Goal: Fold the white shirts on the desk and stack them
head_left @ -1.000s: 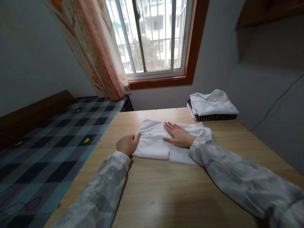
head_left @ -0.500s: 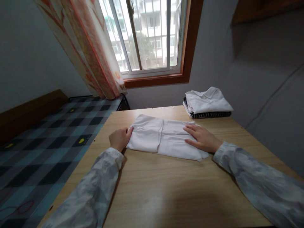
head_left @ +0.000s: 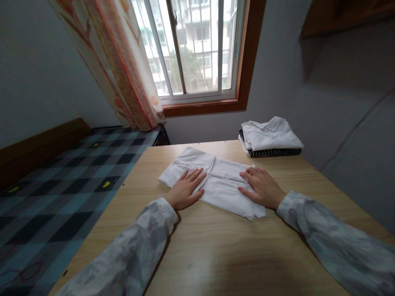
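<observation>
A white shirt point(head_left: 226, 185), folded into a long strip, lies slightly slanted on the wooden table point(head_left: 197, 250). My left hand point(head_left: 187, 189) rests flat on its left half, fingers stretched out and pointing up to the right. On the shirt's right end lies my right hand point(head_left: 262, 187), palm down with the fingers apart. Neither hand grips the cloth. Part of the shirt is hidden under both hands.
At the table's back right corner sits a stack of folded clothes point(head_left: 271, 135), white on top with dark striped cloth below. A bed with a checked sheet point(head_left: 70, 185) adjoins the left side. Behind are a curtain point(head_left: 123, 70) and a window point(head_left: 197, 49).
My left hand has let go of the shirt's left edge and moved right, opening flat on the cloth. The shirt has turned a little, its right end now nearer to me.
</observation>
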The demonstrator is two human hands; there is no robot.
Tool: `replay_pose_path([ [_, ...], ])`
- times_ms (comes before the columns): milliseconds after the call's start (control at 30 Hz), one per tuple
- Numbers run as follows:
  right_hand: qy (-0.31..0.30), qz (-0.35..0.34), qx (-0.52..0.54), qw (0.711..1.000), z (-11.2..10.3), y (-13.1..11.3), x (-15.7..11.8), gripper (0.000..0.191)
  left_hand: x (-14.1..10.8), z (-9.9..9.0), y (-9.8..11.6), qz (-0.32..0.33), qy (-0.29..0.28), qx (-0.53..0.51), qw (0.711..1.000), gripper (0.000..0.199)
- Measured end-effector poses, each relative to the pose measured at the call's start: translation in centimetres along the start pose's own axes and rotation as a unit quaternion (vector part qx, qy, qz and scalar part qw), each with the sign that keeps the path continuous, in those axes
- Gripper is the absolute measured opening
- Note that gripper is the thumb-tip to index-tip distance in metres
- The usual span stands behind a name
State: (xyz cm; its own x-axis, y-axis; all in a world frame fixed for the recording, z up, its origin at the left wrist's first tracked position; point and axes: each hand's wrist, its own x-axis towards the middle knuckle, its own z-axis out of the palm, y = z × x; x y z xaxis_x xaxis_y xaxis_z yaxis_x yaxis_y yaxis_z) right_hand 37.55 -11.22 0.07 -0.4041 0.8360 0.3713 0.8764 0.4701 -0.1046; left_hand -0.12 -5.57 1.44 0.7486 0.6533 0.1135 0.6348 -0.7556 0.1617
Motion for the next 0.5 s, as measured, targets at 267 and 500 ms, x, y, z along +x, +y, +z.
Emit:
replay_pose_path([
  [267, -0.092, -0.03, 0.218, 0.971, -2.7, -2.5, 1.0, 0.044, 2.5, -2.9, -7.0, -0.021, 0.049, 0.079, 0.995, 0.056],
  [500, -0.053, 0.019, 0.418, 0.907, -2.0, -1.7, 5.1, 0.044, 2.3, -0.9, -5.3, -0.079, 0.073, 0.021, 0.994, 0.056],
])
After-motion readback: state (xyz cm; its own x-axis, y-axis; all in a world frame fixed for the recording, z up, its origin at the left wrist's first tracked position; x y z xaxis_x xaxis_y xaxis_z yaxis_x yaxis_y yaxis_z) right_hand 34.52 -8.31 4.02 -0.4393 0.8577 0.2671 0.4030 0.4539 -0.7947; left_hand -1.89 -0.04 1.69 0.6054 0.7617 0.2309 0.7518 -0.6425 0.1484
